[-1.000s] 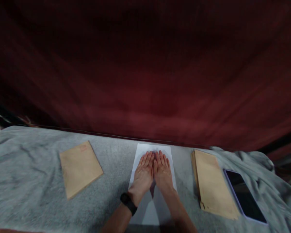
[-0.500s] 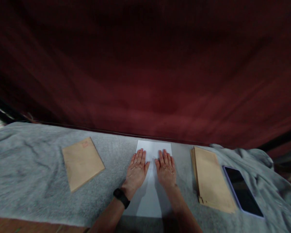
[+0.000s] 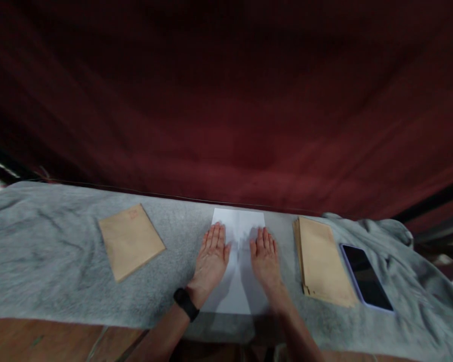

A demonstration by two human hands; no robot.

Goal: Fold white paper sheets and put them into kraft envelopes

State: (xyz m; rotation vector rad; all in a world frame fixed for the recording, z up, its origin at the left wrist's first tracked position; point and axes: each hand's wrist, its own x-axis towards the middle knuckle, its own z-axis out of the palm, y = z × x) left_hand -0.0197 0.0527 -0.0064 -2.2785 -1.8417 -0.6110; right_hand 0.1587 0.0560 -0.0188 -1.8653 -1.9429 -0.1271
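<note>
A sheet of white paper (image 3: 237, 286) lies lengthwise on the grey cloth, with a faint line running down its middle. My left hand (image 3: 212, 255) rests flat along the paper's left edge, fingers stretched forward; a black watch band circles that wrist. Over the right edge is my right hand (image 3: 265, 255), palm down with its fingers out straight. Neither hand grips anything. Parts of both long edges of the sheet are hidden under the hands and forearms.
Brown paper envelopes (image 3: 324, 261) are stacked to the right, beside a phone (image 3: 367, 277) in a purple case. Another brown envelope (image 3: 132, 242) lies at left. Grey cloth (image 3: 60, 261) covers the surface, bunched at far right. A dark red curtain (image 3: 226, 125) hangs behind.
My right hand has slid outward to the right, away from the middle of the paper. My left hand stays near the left edge. The whole view has shifted slightly.
</note>
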